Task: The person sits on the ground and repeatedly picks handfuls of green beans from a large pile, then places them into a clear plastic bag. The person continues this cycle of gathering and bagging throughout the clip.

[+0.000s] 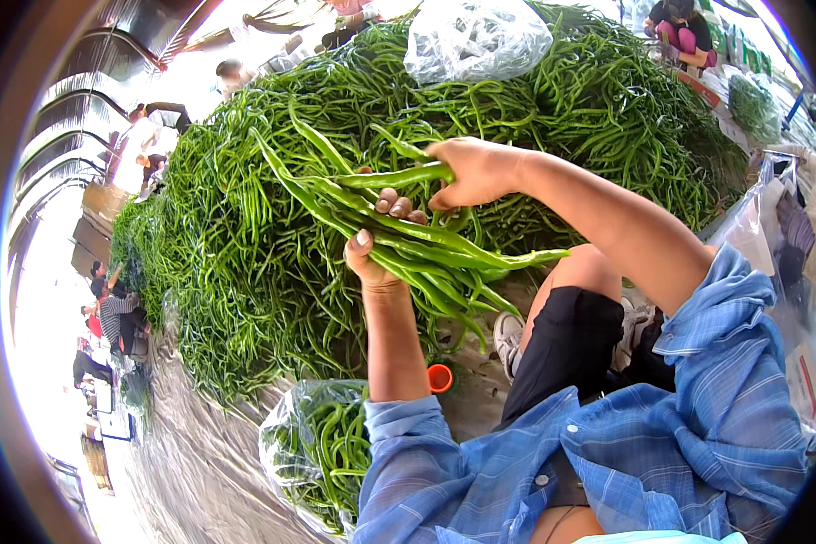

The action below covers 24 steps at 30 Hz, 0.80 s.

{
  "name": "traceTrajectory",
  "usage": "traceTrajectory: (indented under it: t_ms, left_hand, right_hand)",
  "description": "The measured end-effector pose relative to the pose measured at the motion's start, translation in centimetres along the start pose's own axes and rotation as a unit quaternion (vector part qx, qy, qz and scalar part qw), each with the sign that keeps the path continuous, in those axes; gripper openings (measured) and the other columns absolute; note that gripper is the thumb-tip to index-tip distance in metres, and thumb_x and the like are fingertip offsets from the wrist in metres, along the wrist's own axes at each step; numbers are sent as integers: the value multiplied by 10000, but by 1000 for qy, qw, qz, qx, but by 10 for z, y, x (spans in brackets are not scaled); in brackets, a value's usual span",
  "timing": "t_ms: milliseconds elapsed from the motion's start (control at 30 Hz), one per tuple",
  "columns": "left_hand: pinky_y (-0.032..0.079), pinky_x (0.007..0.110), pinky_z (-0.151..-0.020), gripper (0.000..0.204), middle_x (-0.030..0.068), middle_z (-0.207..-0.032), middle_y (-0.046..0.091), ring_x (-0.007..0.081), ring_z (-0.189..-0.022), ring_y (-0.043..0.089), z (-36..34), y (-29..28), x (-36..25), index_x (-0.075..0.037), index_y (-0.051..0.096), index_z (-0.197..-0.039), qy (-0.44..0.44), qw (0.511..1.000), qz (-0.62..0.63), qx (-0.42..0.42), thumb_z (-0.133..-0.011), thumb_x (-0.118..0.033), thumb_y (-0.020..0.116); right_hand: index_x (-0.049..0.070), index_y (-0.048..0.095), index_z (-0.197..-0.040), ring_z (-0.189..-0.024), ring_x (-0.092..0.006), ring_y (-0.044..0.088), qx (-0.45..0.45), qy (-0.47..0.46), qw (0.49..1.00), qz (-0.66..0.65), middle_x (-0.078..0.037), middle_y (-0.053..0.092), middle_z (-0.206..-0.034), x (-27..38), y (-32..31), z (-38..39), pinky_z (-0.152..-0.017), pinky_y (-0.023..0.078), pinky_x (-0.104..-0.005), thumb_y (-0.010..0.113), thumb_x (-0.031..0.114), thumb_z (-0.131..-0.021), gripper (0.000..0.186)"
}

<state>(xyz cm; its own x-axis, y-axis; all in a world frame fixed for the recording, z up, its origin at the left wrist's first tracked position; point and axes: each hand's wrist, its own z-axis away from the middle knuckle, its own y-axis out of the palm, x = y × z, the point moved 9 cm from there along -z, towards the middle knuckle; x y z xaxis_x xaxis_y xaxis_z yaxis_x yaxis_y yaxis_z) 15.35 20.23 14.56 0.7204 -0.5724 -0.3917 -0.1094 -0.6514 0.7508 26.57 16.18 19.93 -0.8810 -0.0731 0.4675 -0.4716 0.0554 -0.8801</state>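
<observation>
So our left hand [374, 265] has a fistful of peppers [444, 247], running far-left to near-right; our right hand [477, 172], just beyond, pinches a green pepper [399, 176] pointing left.

The peppers [431, 247] have smooth, glossy skins. The upper bag [478, 38] and the lower bag [279, 431] are thin, clear, shiny plastic, creased all over. The ground sheet [199, 435] looks like wrinkled plastic with a dull sheen. The shirt [716, 417] is soft, matt woven cloth, the shorts [553, 349] plain matt cloth.
</observation>
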Motion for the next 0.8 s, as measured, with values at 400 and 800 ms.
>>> traceTrajectory:
  t_ms: [400, 800]
  left_hand:
    - [419, 410, -1024, 836, -44, -954, 509, 116, -905, 567, 97, 23, 137, -168, 364, -1469, -55, 959, 279, 3, -700, -123, 686]
    - [461, 289, -881, 714, -45, -983, 531, 102, -878, 526, 140, -26, 198, -119, 429, -1422, -64, 954, 243, -166, -748, -157, 661]
  right_hand:
    - [-1, 547, -919, -537, -123, 565, 168, 157, 964, -132, -32, 563, -629, -73, 0, 147, -543, 509, -311, 624, 175, -893, 193]
    - [91, 582, -884, -540, -63, 493, -47, 311, 883, -347, 22, 538, -633, -236, -2, 330, -466, 369, -226, 662, 295, -893, 220]
